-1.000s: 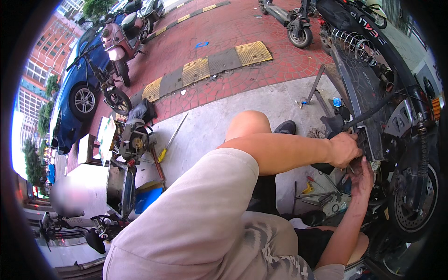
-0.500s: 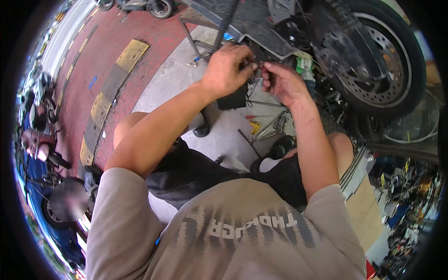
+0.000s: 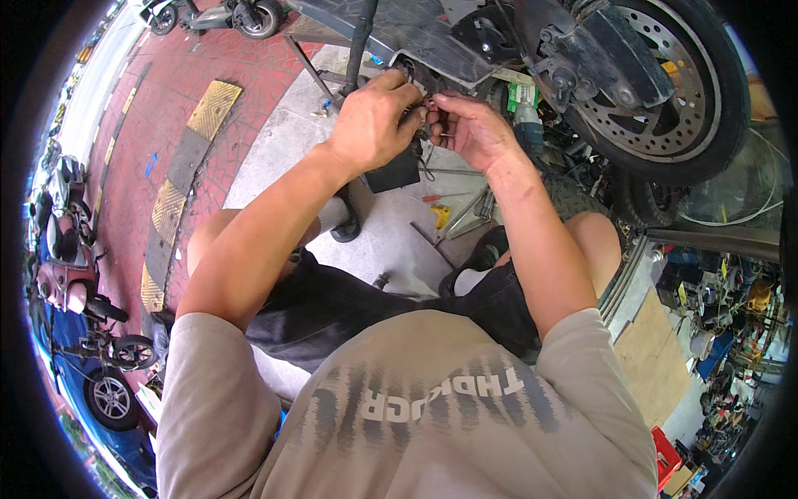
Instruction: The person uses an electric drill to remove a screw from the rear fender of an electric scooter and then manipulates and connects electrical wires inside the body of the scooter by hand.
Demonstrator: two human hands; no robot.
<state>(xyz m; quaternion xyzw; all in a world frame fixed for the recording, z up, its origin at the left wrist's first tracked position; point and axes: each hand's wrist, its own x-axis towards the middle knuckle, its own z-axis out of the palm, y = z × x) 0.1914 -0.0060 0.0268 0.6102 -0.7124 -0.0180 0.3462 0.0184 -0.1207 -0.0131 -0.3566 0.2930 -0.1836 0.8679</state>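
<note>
My left hand [image 3: 372,121] is closed in a pinch, its fingertips meeting those of my right hand [image 3: 475,133] beneath the edge of a scooter's dark footboard [image 3: 399,37]. Between the fingers is something small and dark that I cannot make out. The right thumb and forefinger are pinched too, while its other fingers curl. Just below the hands a black box [image 3: 392,175] sits by my foot. Thin dark cables hang beside it.
A scooter wheel [image 3: 723,108] with a brake disc stands at upper right. Metal hand tools and a yellow piece [image 3: 440,216] lie on the floor between my feet. A green and white package [image 3: 522,94] is right of my hands. Parts clutter the lower right; parked motorbikes stand left.
The view has shifted, so the hands and scooter appear a little farther left and up. Both hands remain together, fingertips still pinched.
</note>
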